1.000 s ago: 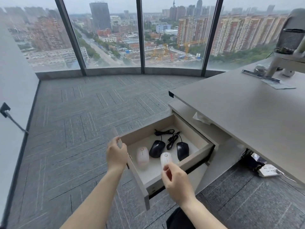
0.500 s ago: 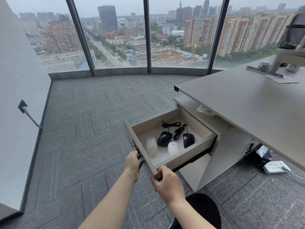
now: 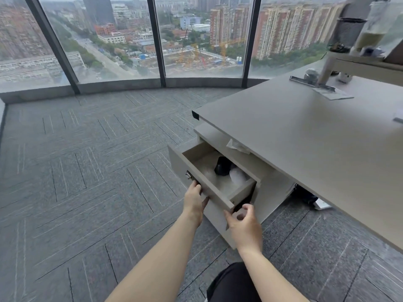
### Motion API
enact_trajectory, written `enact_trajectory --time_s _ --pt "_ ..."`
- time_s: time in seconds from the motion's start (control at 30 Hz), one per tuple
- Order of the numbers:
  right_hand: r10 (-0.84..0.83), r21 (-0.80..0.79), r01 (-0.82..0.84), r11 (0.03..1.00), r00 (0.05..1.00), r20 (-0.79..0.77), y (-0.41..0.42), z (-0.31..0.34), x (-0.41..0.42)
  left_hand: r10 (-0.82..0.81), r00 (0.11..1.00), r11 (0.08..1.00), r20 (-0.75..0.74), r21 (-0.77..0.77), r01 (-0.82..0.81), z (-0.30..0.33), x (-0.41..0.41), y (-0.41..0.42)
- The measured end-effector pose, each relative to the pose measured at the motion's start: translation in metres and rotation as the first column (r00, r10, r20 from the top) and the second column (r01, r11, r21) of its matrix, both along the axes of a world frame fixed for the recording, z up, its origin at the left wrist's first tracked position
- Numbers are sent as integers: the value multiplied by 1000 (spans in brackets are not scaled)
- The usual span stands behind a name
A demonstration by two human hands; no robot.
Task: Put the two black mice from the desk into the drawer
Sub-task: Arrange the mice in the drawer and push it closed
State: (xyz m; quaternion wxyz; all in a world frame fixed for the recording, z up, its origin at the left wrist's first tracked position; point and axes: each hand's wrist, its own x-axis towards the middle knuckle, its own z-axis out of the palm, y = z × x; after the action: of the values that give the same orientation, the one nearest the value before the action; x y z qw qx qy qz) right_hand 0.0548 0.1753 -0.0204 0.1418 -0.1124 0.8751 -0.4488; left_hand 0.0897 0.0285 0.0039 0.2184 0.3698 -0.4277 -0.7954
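Note:
The beige drawer [image 3: 197, 173] under the desk [image 3: 305, 136] stands partly open. Inside it I see one black mouse [image 3: 222, 166] and a blurred white mouse [image 3: 238, 175]; the other black mouse is hidden under the cabinet top. My left hand [image 3: 195, 198] presses flat against the drawer front below its small metal lock. My right hand [image 3: 244, 223] hovers just off the drawer's near corner, fingers loosely curled and holding nothing.
A crumpled tissue [image 3: 237, 147] lies on the cabinet top under the desk edge. A white power strip [image 3: 322, 204] and dark cables sit on the carpet beneath the desk. A monitor stand [image 3: 327, 73] and a mesh holder [image 3: 349, 29] stand at the desk's far end. Floor-to-ceiling windows are ahead.
The drawer has slid inward, hiding most of its contents. My right hand has come off the drawer front edge; my left hand stays on the front panel.

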Motion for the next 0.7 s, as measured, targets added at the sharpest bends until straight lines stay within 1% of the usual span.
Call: enact_trajectory --time_s 0.07,0.13,0.27,0.4,0.6,0.7 --pt "-66 -22 67 998 998 20 1 -4 -20 -35 999 999 17 4 35 0 -24 2" --pt "-98 -15 98 995 995 17 2 -5 -39 -60 998 998 25 6 60 0 -45 4" --pt "-106 31 105 994 994 34 2 -7 -73 -82 997 996 15 40 81 -4 -80 10" --pt "-111 2 111 994 993 38 4 -8 -97 -75 997 994 0 77 75 -7 -106 13" --pt "-77 8 76 997 997 9 5 -10 -109 -54 998 995 -23 88 56 -10 -117 17" --pt "-97 28 96 995 995 29 3 -5 -109 -89 996 993 17 80 87 -2 -114 13"
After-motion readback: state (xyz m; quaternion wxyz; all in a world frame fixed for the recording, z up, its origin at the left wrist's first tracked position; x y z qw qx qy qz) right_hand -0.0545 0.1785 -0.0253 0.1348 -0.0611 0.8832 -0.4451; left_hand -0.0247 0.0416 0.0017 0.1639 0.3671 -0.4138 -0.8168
